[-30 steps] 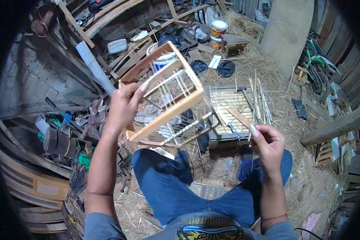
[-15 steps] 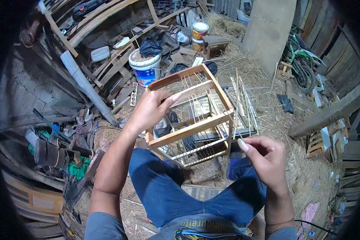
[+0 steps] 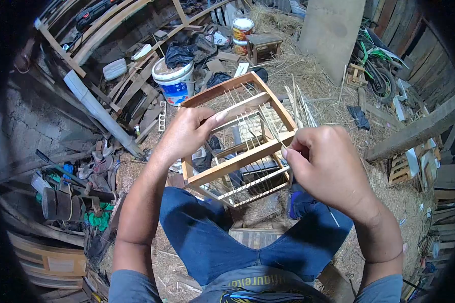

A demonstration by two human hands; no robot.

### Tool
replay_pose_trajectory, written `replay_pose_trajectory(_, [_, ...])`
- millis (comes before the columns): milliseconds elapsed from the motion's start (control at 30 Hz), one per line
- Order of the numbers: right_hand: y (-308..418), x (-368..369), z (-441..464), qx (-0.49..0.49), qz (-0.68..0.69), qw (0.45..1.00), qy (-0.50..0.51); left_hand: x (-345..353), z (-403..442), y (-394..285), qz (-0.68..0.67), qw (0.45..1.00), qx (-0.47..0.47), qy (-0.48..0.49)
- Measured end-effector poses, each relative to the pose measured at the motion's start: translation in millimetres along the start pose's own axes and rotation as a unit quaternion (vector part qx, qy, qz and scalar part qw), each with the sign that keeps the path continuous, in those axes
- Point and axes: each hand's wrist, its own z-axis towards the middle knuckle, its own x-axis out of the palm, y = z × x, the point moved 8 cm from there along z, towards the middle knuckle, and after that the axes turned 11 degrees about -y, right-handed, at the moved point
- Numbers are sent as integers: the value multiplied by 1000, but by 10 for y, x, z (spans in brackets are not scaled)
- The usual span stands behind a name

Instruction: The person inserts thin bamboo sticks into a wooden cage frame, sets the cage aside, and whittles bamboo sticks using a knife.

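Observation:
A wooden cage-like frame (image 3: pixel 237 167) with thin rods running through its bars stands between my knees. My left hand (image 3: pixel 189 132) is closed at its left side, thumb and fingers pinching a flat wooden slat (image 3: pixel 243 107) that slants across the open top. Over the front right corner, my right hand (image 3: pixel 328 164) pinches the end of a thin stick (image 3: pixel 272 127), which points away into the frame. Several thin rods (image 3: pixel 246 135) stand through the front bar. My right palm and lower fingers are partly hidden behind the back of the hand.
Loose sticks (image 3: pixel 301 103) lie beyond the frame on the straw-covered floor. A white bucket (image 3: pixel 174 83) with a black bag stands at the far left, a small stool (image 3: pixel 263 43) behind. A wooden beam (image 3: pixel 414 129) juts in from the right; a motorcycle (image 3: pixel 381 76) is farther back.
My right hand has moved up and inward from beside the frame to its front right corner, bringing the thin stick over it. My left hand keeps its hold on the slat.

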Motion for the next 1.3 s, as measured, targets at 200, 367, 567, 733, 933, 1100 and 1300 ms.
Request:
replay_pose_trajectory(200, [-2, 54, 111, -5, -25, 1000, -1, -6, 65, 68, -46, 999, -2, -20])
replay_pose_trajectory(367, [-10, 72, 138, -15, -24, 1000, -11, -6, 88, 10, -31, 999, 22, -22])
replay_pose_trajectory(567, [-17, 53, 118, -21, 4, 1000, -17, 4, 92, 36, -17, 999, 23, -15])
replay_pose_trajectory(733, [-37, 56, 102, -21, 8, 1000, -15, -16, 77, -37, -7, 1000, 19, -14])
replay_pose_trajectory(933, [-57, 97, 101, -6, 7, 1000, -9, 14, 67, -29, -11, 1000, 19, -12])
replay_pose_trajectory(1100, [-16, 116, 106, -38, -64, 997, -31, 5, 60, -65, 11, 1000, 28, -5])
replay_pose_trajectory(1300, [-23, 247, 170, -54, -145, 988, -20, 42, 35, -169, 33, 998, 52, -1])
